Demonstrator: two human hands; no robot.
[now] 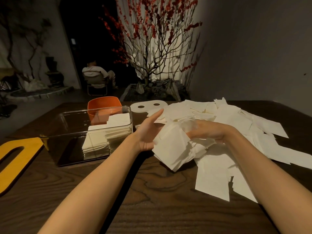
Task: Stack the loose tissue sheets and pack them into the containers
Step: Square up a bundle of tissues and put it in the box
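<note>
At frame centre, the left hand [148,130] lies open, palm against a bundle of tissue sheets [172,146]. The right hand [209,130] grips that bundle from the right, fingers curled into it. The clear container [94,132], centre left, holds stacked tissues.

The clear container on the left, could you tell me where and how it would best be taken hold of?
Probably by its two short end walls, one hand coming from each side. The clear container is a long, open-topped box lying level on the table, with tissue stacks weighting its right end.
</note>
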